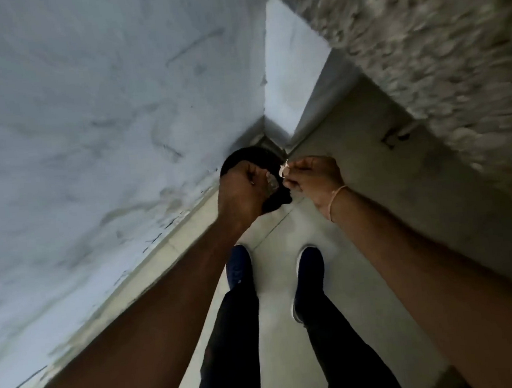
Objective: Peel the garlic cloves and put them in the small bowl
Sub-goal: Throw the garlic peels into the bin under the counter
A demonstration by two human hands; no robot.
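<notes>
I am standing and looking down at the floor. My left hand [243, 191] is closed around a small greyish clump [271, 182]; it looks like papery garlic skin, but blur keeps me from being sure. My right hand [312, 176] is right beside it, with the fingers pinched on a thin white flake [284, 169] that looks like garlic peel. Both hands hover over a round black object [245, 160] in the corner, possibly a bin, and they hide most of it. No bowl or whole cloves are in view.
A pale blue-white wall [102, 114] runs along the left. A speckled stone counter edge [437, 54] with a cabinet front [370, 168] below it stands on the right. My two dark shoes [309, 269] rest on the light tiled floor [277, 315] between them.
</notes>
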